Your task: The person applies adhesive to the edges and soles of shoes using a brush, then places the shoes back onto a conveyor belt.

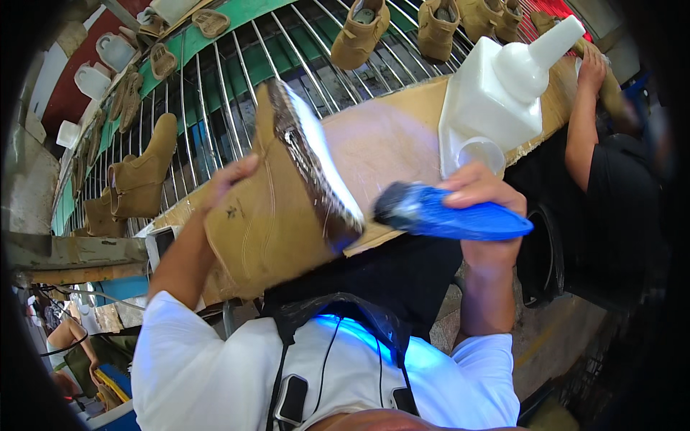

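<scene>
A tan boot [248, 237] is tipped on its side in front of my chest, its sole side turned to the right. The bottom and edge of the boot [298, 161] look dark and wet, with a bright white glare along them. My left hand [233, 178] is closed on the boot's far left side, fingers partly hidden behind it. My right hand [489, 192] grips a blue-handled brush [478, 221], thumb and fingers around the handle. The brush's dark, wet-looking head points left, a short gap from the boot's sole.
A cardboard-covered board [392, 140] carries a white plastic bottle with a long spout [496, 93] and a translucent cup [480, 154]. Beyond runs a metal-rod rack [237, 86] with tan boots [359, 36] on it. A co-worker's arm [583, 118] reaches in at the right.
</scene>
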`<state>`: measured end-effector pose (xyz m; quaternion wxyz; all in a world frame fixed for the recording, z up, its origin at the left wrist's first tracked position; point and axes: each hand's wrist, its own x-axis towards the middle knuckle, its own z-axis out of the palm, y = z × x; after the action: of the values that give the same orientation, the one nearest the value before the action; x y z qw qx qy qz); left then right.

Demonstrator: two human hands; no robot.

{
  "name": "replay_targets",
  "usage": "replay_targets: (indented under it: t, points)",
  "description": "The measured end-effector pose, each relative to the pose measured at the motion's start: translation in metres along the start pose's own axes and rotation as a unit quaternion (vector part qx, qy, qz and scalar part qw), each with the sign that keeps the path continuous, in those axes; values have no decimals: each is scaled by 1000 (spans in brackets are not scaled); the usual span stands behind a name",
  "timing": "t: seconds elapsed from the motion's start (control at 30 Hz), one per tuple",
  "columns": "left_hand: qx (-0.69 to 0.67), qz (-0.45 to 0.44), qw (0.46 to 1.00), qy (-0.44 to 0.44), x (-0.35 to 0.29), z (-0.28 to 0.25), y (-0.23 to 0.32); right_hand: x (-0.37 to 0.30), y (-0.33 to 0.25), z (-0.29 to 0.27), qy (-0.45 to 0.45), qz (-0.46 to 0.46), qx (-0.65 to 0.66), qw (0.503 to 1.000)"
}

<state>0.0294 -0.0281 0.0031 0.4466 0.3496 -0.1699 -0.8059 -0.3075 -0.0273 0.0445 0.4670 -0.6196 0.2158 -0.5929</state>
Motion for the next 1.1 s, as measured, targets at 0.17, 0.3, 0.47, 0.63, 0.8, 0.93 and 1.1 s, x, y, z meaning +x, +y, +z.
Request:
replay_targets:
  t: [0.17,0.3,0.47,0.63,0.8,0.93,1.1]
  points:
    - [388,41,921,-5,32,3,119,-46,13,-39,215,118,111,963]
    - [661,-79,746,-14,114,2,213,-65,13,-46,246,159,135,947]
    - [878,-274,351,177,241,20,167,-75,6,-53,305,137,85,938]
    - [826,-290,479,65,275,-6,187,-88,-1,-55,320,124,78,936]
    - [729,0,630,268,191,-9,226,-79,5,-65,312,134,91,936]
    - [836,140,369,381,54,-74,235,-70,13,-60,265,156,113,945]
    - [854,-277,237,372,-68,-154,203,-71,26,-74,216,138,140,956]
